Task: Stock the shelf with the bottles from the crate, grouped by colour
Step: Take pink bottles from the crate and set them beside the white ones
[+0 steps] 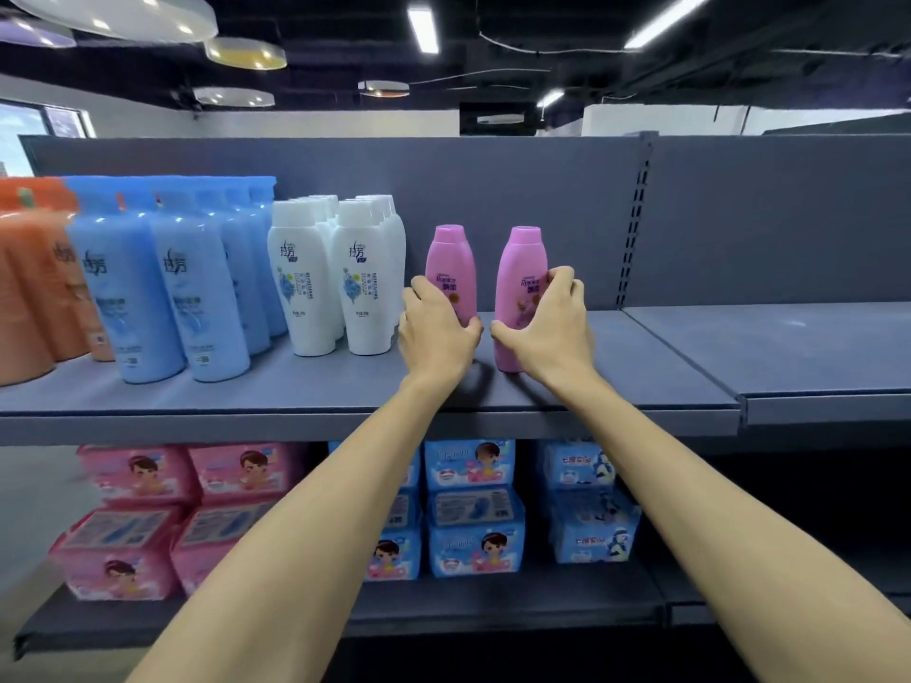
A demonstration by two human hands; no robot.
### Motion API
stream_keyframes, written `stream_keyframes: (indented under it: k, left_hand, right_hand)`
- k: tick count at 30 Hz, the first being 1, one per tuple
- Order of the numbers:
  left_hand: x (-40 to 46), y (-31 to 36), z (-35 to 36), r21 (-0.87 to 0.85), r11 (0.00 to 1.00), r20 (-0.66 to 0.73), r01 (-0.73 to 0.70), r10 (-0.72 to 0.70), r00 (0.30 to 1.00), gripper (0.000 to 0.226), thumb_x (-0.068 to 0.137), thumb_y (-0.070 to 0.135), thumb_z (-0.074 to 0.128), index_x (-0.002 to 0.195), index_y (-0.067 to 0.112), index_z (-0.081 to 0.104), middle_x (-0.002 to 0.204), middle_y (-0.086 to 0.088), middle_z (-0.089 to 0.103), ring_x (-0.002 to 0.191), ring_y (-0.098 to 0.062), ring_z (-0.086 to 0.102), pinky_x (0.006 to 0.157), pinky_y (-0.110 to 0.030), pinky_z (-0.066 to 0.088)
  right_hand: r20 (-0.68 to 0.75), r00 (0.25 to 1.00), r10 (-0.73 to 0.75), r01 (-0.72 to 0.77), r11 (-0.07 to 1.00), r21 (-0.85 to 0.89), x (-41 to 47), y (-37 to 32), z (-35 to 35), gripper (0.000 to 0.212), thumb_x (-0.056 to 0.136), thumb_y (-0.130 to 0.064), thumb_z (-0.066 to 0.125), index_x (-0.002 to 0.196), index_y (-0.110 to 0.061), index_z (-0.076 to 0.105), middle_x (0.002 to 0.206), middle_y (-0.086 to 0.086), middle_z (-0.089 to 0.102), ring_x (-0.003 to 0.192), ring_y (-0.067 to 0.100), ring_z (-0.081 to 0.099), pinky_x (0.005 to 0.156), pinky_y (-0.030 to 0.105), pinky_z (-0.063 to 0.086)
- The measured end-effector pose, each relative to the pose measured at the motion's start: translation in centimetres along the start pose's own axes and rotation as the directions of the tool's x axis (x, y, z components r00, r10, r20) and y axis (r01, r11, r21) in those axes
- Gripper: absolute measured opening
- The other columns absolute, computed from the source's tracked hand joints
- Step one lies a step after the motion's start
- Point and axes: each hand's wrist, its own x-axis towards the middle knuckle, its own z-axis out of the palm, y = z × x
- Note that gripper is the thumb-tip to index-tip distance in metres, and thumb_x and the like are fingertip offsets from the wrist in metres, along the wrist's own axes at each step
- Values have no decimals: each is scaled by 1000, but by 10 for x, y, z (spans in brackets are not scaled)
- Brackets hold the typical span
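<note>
White bottles point(340, 283), left of left hand point(438, 332): carrying vertical "REFRESHING", brand characters above too stylised to read. Pink bottle point(451, 268) in left hand showing "Rejoice"; pink bottle in right hand point(552, 322) showing same, blurred. Blue bottles point(157, 288) farther left, blue packs point(473, 505) below hands: characters illegible.

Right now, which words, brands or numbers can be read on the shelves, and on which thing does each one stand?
"Rejoice": on both pink bottles, left one and right one, partly hidden by the left hand and right hand.
"REFRESHING": vertical, on the white bottles.
Chinese brand characters on the white and blue bottles: I cannot transcribe them surely.
Packs on the lower shelf: too blurred.
</note>
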Motion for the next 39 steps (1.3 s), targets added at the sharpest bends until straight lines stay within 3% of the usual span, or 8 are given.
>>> stream_keyframes:
  k: [6,19,33,39]
  left_hand:
    - [36,-2,30,0,997,-13,71,-71,997,57,80,30,75,117,6,40,118,-11,49,108,-35,54,79,-39,42]
    - [102,-15,80,12,992,-35,125,-125,992,59,78,26,77,117,5,39,121,-12,48,110,-37,55,87,-45,47]
    - [131,-20,99,71,985,-65,155,-150,986,60,79,28,77,118,5,39,124,-13,47,113,-38,53,83,-43,47]
    - [125,-23,93,27,989,-26,147,-146,989,63,78,30,80,119,5,39,124,-14,48,113,-36,54,86,-42,46]
  right_hand:
    - [24,999,22,-22,1000,-4,32,10,21,64,71,-32,81,112,-10,37,113,7,45,100,34,53,69,37,41]
    - [46,995,84,-82,996,-28,86,20,68,65,73,-29,80,115,-9,35,118,8,42,103,36,51,67,36,36]
    - [15,998,65,-65,998,21,90,28,77,62,72,-27,80,108,-14,32,114,4,41,97,34,50,66,36,39]
    - [21,999,48,-48,999,11,89,27,77,70,72,-29,80,121,-15,33,116,5,41,100,35,50,69,36,40]
